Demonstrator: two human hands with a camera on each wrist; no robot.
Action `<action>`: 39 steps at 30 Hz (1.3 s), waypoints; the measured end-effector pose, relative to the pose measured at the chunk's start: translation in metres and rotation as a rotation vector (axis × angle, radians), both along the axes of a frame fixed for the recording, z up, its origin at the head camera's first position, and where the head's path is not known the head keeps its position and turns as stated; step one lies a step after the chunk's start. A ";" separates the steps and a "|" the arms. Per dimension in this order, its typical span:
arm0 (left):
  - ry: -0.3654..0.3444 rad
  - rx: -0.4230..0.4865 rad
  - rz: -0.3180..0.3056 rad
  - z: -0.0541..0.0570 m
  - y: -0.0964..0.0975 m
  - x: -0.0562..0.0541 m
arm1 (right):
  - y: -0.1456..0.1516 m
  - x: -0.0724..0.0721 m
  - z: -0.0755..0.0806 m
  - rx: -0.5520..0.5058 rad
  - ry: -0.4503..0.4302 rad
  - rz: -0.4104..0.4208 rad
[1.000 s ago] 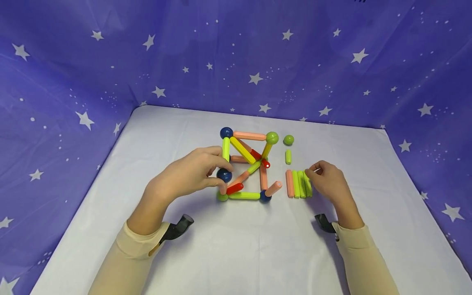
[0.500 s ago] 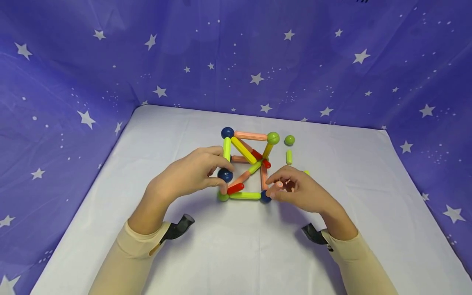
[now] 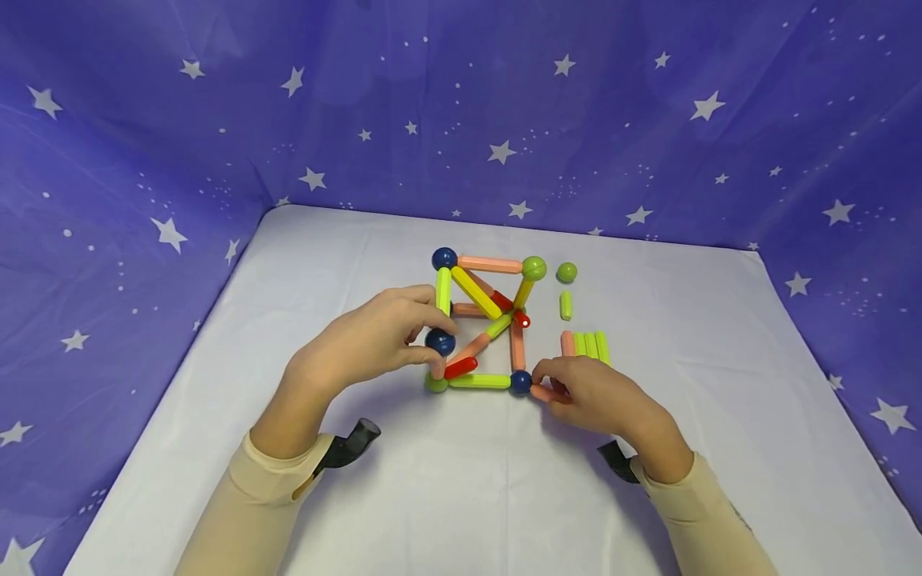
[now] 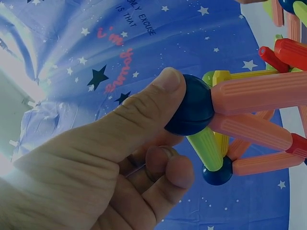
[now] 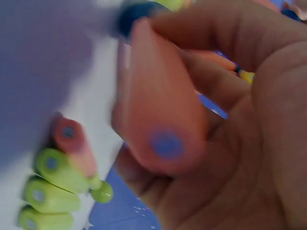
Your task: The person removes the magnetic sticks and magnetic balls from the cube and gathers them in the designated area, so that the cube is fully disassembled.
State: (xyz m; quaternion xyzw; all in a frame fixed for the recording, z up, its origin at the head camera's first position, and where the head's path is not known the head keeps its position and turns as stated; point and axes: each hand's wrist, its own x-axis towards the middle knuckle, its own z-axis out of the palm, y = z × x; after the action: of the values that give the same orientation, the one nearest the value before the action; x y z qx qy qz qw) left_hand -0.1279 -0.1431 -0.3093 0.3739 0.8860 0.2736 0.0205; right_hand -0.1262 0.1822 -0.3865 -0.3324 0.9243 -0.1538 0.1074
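A frame of magnetic rods and balls stands on the white cloth. Between thumb and fingers, my left hand (image 3: 374,336) pinches a dark blue ball (image 3: 440,342) at the frame's near left upper corner; salmon rods (image 4: 259,91) and a lime rod (image 4: 207,148) run from it. At the near right, my right hand (image 3: 594,398) pinches a salmon magnetic rod (image 5: 163,91), which leans low to the right. The rod's far end meets the lower dark blue ball (image 3: 521,382), and its metal-dotted end faces the right wrist camera. Fingers cover part of it.
Right of the frame lie a salmon rod (image 3: 567,342) and several lime rods (image 3: 591,344) in a row, partly behind the right hand. Beyond them are a short lime rod (image 3: 566,305) and a green ball (image 3: 567,272). A purple starry cloth (image 3: 461,120) surrounds the table.
My right hand has left the loose rods, taken hold of the raised salmon rod at the near right ball, and tipped it down to the right. My left hand stays on its ball.
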 end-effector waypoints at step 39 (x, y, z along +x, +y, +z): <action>-0.002 0.006 0.001 -0.002 0.000 -0.002 | 0.079 -0.056 -0.019 -0.015 -0.198 -0.721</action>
State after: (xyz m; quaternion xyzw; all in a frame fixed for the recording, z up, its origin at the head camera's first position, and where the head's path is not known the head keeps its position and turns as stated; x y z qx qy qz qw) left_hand -0.1299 -0.1432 -0.3114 0.3734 0.8853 0.2764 0.0201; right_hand -0.1823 0.2610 -0.4055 0.0301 0.9660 -0.2197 0.1327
